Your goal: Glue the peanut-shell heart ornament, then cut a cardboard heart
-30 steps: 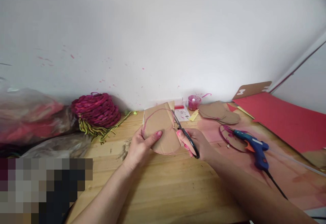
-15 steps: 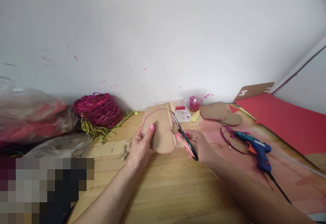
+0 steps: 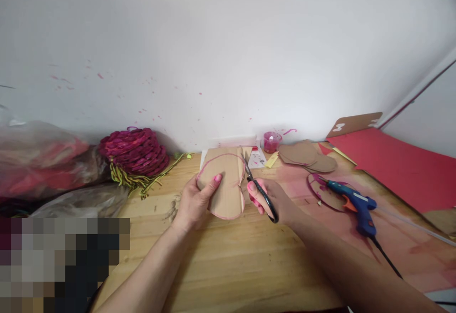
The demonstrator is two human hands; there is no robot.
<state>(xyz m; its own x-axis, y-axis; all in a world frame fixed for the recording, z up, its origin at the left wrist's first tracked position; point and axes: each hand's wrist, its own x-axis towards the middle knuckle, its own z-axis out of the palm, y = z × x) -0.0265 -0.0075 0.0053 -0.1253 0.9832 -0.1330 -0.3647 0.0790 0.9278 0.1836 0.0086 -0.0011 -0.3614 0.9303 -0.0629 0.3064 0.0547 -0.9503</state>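
My left hand [image 3: 197,199] is closed on the left edge of a cardboard piece [image 3: 224,184], thumb lying on top and fingers beneath. A rounded outline in pinkish-purple is drawn on the cardboard, and its near end is cut to a curve. Black-handled scissors [image 3: 261,192] are in my right hand [image 3: 269,199], fingers wrapped round the handles. Their blades lie along the right side of the cardboard, at the drawn line. Part of the handles is hidden by my fingers.
A blue glue gun [image 3: 356,203] lies at right on a pink-stained surface, beside a cardboard disc [image 3: 313,192]. Cut cardboard shapes [image 3: 299,154] and a cup of pink paint [image 3: 271,142] stand behind. Left are a magenta braided coil [image 3: 135,151] and plastic bags [image 3: 42,161]. Red sheets [image 3: 399,161] lie far right.
The cardboard has turned slightly and dropped a little in view. The scissor blades have shifted slightly right and down along its edge. Both hands keep their holds.
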